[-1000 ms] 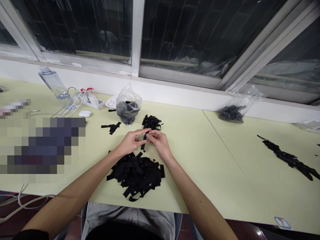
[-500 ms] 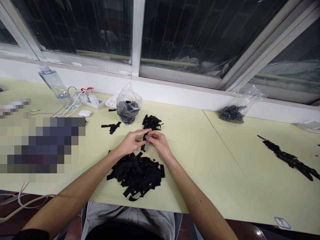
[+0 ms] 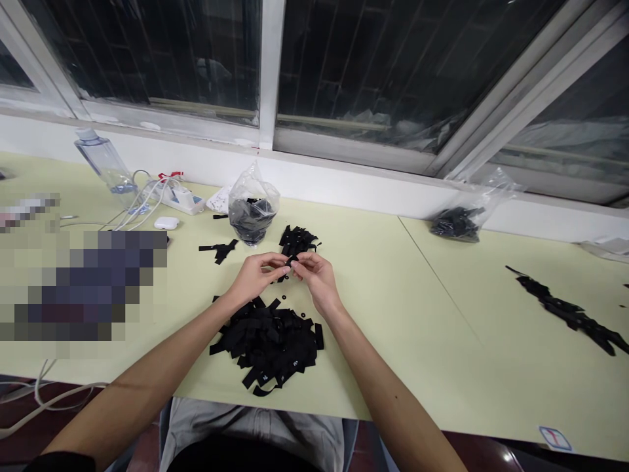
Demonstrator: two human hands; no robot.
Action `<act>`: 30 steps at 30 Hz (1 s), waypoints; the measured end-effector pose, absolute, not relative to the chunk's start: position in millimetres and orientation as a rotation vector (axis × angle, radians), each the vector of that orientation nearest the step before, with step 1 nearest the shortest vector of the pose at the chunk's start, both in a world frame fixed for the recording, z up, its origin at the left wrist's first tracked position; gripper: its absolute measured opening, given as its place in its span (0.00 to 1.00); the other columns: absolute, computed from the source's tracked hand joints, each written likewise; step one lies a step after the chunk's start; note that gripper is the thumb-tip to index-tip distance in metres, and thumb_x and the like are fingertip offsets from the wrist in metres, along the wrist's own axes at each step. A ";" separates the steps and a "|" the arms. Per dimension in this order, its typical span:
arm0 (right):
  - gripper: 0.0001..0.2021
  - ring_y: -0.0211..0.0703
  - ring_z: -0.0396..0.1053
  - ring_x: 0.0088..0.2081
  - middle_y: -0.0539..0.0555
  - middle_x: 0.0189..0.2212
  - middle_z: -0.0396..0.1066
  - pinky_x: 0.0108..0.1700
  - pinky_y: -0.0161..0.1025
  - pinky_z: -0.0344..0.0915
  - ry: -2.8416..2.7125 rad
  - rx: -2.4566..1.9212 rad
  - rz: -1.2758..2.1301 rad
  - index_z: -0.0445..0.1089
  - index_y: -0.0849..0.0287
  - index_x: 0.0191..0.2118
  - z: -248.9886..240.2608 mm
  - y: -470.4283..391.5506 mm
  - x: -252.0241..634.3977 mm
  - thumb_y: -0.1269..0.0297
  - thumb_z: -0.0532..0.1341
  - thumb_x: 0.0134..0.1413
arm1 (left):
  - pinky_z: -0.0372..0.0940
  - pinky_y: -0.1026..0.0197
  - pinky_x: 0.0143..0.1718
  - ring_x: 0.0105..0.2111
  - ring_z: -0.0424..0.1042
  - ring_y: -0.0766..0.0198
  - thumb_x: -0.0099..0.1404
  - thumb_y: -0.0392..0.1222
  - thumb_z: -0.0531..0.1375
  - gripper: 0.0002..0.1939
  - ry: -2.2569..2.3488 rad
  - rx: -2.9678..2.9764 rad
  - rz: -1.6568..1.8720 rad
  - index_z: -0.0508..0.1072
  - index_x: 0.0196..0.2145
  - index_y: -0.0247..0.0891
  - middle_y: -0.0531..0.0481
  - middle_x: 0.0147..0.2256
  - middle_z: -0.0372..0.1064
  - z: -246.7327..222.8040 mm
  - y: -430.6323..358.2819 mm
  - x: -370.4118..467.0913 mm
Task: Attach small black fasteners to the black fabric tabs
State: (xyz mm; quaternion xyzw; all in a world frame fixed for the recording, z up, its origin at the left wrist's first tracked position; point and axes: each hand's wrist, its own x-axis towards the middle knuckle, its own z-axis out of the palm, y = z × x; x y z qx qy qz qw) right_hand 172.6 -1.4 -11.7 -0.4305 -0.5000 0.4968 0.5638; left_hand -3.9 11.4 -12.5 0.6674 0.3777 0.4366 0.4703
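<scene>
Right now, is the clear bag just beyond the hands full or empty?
Partly full: dark pieces show through the lower part of the clear bag; its upper part is see-through plastic.

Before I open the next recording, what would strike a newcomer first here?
A large heap of black strips lies near the front edge of the pale table. Just beyond it, the left hand and right hand hold a black piece between them.

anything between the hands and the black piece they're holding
Nothing visible: the left hand and right hand both grip the black piece directly. The large black pile lies on the near side, out of the way.
</scene>
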 end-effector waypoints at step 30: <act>0.07 0.40 0.66 0.29 0.51 0.30 0.71 0.34 0.39 0.64 -1.305 -1.089 0.960 0.71 0.55 0.35 -9.4 -6.5 167.6 0.59 0.65 0.53 | 0.70 0.61 0.32 0.34 0.75 0.60 0.63 0.51 0.63 0.19 0.929 1.596 1.067 0.78 0.46 0.36 0.44 0.37 0.77 -10.7 9.5 -0.9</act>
